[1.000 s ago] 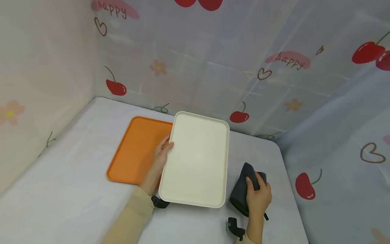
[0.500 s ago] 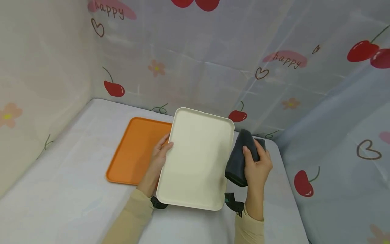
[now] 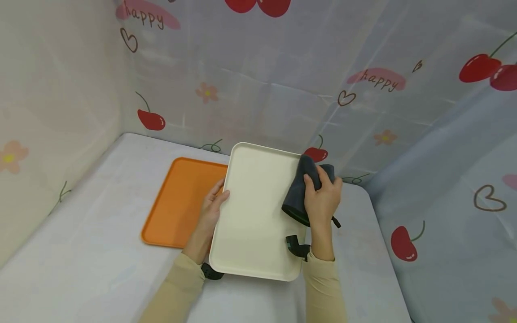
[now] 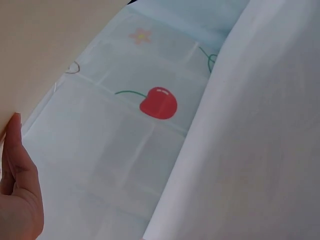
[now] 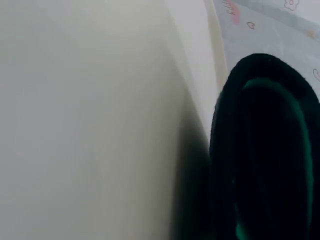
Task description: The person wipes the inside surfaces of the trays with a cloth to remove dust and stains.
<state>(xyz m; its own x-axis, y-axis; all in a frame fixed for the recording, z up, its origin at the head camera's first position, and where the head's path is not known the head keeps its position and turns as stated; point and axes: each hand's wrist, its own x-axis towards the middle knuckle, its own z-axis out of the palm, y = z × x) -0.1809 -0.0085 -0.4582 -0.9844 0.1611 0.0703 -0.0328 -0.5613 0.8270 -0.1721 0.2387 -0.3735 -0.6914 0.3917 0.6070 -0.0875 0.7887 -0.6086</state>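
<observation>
In the head view my left hand [image 3: 210,206] holds a cream rectangular tray [image 3: 258,215] by its left edge, thumb over the rim. The tray is tilted up off the table, its inner face turned toward me. My right hand [image 3: 323,197] grips a folded dark grey cloth [image 3: 296,193] at the tray's upper right, where the cloth overlaps the rim. From the right wrist the cloth [image 5: 265,150] shows a rounded fold with a green edge inside, close against the pale tray [image 5: 100,125]. In the left wrist view the left fingers [image 4: 15,130] sit at the tray's edge.
An orange tray [image 3: 169,211] lies on the white table [image 3: 101,224], partly behind the cream tray and left hand. Curtains [image 3: 262,103] printed with cherries stand around the table's back and sides. Black camera mounts [image 3: 296,246] jut from the wrists.
My right hand has lifted the cloth from the table's right side, up and then left onto the cream tray's upper right. The left hand keeps its hold on the tray, which has barely shifted.
</observation>
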